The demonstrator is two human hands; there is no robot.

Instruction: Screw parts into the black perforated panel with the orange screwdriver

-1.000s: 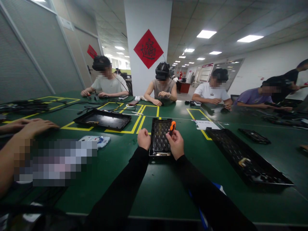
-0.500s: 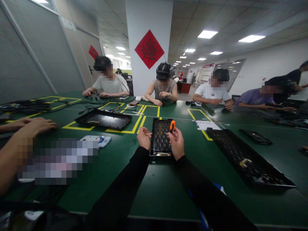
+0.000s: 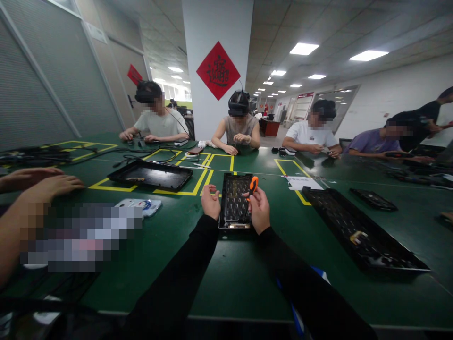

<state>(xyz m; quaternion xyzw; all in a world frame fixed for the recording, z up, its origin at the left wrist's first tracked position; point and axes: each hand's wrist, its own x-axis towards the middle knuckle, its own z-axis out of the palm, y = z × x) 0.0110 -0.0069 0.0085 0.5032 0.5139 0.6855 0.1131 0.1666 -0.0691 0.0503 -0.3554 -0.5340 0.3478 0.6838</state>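
A narrow black keyboard frame (image 3: 234,200) lies lengthwise in front of me on the green table (image 3: 240,274). My right hand (image 3: 260,210) is closed round an orange-handled screwdriver (image 3: 252,185), held upright over the frame's right side. My left hand (image 3: 211,202) hovers just left of the frame, thumb and fingers pinched together on something too small to make out. Both my arms are in black sleeves.
A long black keyboard frame (image 3: 361,231) lies at right, a smaller one (image 3: 375,199) behind it. A black tray (image 3: 150,174) sits inside yellow floor tape at left. A co-worker's hands (image 3: 46,182) rest at far left; several people sit opposite.
My left hand went from a fist beside the frame to a raised pinch with the fingers lifted. The right hand and screwdriver stayed nearly still.
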